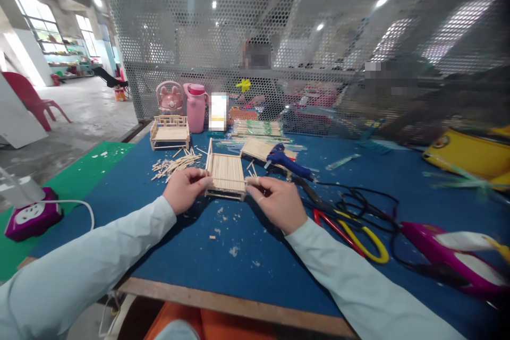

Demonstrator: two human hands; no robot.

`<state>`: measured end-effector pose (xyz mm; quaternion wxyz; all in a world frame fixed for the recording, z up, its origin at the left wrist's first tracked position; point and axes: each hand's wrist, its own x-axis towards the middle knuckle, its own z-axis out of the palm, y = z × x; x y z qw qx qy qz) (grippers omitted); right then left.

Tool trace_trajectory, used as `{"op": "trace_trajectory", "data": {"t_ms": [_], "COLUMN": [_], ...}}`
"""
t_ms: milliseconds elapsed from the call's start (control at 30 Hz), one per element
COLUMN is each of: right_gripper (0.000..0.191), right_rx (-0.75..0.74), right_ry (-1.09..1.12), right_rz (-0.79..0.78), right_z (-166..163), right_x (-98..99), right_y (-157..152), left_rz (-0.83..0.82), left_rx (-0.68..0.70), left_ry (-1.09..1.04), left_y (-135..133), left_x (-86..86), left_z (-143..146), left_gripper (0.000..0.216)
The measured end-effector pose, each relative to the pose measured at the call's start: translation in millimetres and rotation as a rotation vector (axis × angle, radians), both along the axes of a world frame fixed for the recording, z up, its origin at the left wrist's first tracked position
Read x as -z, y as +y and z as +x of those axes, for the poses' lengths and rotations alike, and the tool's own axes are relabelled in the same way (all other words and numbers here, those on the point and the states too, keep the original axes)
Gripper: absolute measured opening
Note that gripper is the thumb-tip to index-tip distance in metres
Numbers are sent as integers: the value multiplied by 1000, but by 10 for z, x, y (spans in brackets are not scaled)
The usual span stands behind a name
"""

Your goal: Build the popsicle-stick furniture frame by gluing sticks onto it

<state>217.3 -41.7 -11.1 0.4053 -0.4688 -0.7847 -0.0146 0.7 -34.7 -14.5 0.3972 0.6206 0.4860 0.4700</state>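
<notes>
Your left hand (184, 190) and right hand (282, 202) pinch one thin stick (228, 179) across the small wooden frame (227, 165) on the counter (183, 271).

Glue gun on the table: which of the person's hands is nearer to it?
The right hand: it is on the near side of the glue gun. The left hand is farther off, to the left, at the other side of the stick frame.

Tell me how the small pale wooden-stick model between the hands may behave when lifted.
The small pale wooden-stick model is probably light, being thinly built; likely stiff, its slats packed tight; perhaps fragile at the slender corner post.
</notes>
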Motion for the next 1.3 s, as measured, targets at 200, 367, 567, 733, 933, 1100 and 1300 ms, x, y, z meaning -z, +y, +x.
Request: {"op": "trace_trajectory", "data": {"t_ms": [200,367,567,733,933,1100,1300], "right_gripper": [15,16,17,18,18,17,19], "right_rx": [6,8,16,20,4,7,5], "right_ry": [-22,-40,-52,-41,-43,-44,-34], "right_rz": [15,32,22,9,5,0,-12], "right_z": [-5,-7,-8,-1,-5,0,-13], "right_x": [-8,-12,-29,-25,-28,-27,-3], "right_y": [4,1,-14,-13,-17,-16,-14], "left_rz": [-30,-40,85,333,697,628,425], "left_rx": [0,18,-82,55,96,4,91], "left_ry": [-41,-12,330,849,838,1034,1196], "left_y": [-6,-20,-52,-266,-393,-273,-255], "left_x": [-8,-7,-34,-113,-94,-140,-290], "left_z": [20,10,-42,-8,229,393,525], "left_gripper": [24,26,19,23,27,31,27]}}
